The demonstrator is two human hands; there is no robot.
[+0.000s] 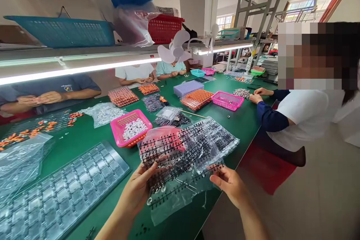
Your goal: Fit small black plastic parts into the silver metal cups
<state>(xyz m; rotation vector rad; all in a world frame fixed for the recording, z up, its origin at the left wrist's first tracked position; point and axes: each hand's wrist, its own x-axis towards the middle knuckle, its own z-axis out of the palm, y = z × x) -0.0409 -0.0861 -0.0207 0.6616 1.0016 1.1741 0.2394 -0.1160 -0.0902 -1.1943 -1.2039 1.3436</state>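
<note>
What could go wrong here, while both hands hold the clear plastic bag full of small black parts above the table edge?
1. The plastic bag looks crumpled and hangs partly past the green table edge, held only by the left hand and right hand; parts might spill to the floor.
2. The pink basket of white pieces sits close behind; the bag could knock it.

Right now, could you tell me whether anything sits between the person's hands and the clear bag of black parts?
Nothing visible does. The left hand and the right hand both already grip the clear bag of black parts directly at its near edge, above the green table.
</note>
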